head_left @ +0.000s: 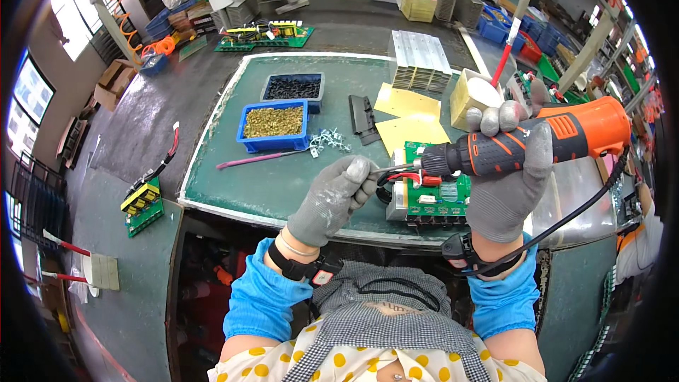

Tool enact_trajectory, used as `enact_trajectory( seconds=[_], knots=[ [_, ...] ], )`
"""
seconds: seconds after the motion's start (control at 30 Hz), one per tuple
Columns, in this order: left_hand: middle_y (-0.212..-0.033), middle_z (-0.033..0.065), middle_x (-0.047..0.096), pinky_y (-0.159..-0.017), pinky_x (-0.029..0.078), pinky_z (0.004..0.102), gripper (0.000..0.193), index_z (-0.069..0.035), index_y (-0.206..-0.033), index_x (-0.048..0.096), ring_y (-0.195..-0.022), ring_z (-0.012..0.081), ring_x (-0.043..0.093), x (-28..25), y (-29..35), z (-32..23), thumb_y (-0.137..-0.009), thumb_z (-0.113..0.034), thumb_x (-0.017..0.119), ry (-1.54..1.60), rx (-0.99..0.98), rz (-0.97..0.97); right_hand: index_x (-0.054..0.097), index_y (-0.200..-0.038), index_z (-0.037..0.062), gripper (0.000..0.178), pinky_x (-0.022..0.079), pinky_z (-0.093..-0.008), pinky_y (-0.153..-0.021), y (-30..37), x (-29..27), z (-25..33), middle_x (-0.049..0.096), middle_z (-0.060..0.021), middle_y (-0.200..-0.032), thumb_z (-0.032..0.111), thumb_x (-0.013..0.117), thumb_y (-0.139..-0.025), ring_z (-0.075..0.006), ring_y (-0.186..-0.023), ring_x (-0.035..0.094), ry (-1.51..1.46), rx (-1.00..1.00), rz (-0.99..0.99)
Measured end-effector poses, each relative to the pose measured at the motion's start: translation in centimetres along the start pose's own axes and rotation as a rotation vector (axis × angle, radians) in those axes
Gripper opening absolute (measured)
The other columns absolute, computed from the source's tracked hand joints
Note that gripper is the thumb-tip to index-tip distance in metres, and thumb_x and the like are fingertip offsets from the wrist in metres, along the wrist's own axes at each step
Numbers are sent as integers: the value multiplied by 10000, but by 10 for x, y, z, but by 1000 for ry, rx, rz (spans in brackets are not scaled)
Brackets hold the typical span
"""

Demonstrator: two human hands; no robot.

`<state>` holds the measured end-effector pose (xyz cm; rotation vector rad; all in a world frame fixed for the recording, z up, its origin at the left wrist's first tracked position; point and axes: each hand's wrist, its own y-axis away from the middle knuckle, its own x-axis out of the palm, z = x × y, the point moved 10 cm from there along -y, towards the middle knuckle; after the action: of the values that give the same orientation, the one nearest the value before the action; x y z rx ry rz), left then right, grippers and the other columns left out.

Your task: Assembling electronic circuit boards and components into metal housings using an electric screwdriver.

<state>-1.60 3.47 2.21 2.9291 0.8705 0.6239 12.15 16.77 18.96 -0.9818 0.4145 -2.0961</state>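
Head view, looking down at the bench.

Right hand, grey glove, is fully closed around the grip of the orange-and-black electric screwdriver. The tool is held roughly level above the near right part of the green mat, its bit pointing left. A black cord runs from its right end down toward the near edge.

Left hand, also gloved, has fingers curled with the fingertips pinched at the bit tip. It looks like it is holding something small there; I can't tell what, it's too small to make out.

The green circuit board lies flat on the mat just below and behind the bit, at the near edge, between the two hands. It carries red wires and a metal block on its left side. The bit looks clear of the board, though contact is hard to judge.

Rest of the mat:
- blue bin of brass parts, far left of the hands
- dark bin of black parts, just beyond it
- loose pile of small metal brackets, just right of the blue bin
- pink-handled tool lying near the blue bin
- black plastic strip, centre
- yellow sheets, right of the strip
- stack of aluminium heat sinks, far side

Off the mat, far left and nearer: a small board with yellow components.
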Motion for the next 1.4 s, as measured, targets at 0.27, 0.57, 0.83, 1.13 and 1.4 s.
enact_trajectory(
  seconds=[0.27, 0.57, 0.83, 1.13, 1.4],
  knots=[
    [-789, -26, 563, -573, 378, 162, 390, -51, -1017, 628, -654, 34, 461, 3, -1, 1, -963, -436, 606, -65, 41, -70, 390, -1425, 117, 618, 508, -439, -891, 1, -26, -5, 568, -32, -914, 228, 687, -894, -147, -820, 590, -105, -50, -191],
    [-823, -12, 607, -592, 403, 167, 402, -30, -1076, 642, -674, 30, 486, 11, -6, -1, -956, -413, 630, -70, 52, -115, 503, -1173, 101, 337, 527, -424, -874, 0, -47, -8, 565, -32, -894, 230, 671, -911, -149, -795, 593, -137, 2, -298],
    [-971, 10, 621, -625, 437, 205, 439, -14, -1170, 613, -752, 51, 521, -29, -30, -28, -980, -408, 573, -93, 136, -133, 457, -1285, 62, 423, 537, -420, -898, -4, -62, 11, 571, -37, -915, 233, 630, -939, -160, -806, 603, -166, -53, -305],
    [-1151, 225, 663, -915, 507, 415, 586, -36, -1152, 684, -1091, 365, 634, -49, -162, -53, -820, -520, 672, -1643, -262, -178, 409, -1369, 56, 544, 453, -405, -874, 7, -78, 62, 511, -44, -896, 343, 595, -946, -165, -801, 496, -34, -223, -307],
    [-1307, 124, 624, -988, 480, 446, 625, -146, -1255, 659, -1193, 335, 601, -47, -214, -19, -806, -581, 657, -1748, -402, -69, 378, -1401, 50, 646, 440, -401, -853, 16, -92, 86, 487, -28, -876, 369, 632, -901, -155, -803, 492, 88, -269, -300]
  ],
)
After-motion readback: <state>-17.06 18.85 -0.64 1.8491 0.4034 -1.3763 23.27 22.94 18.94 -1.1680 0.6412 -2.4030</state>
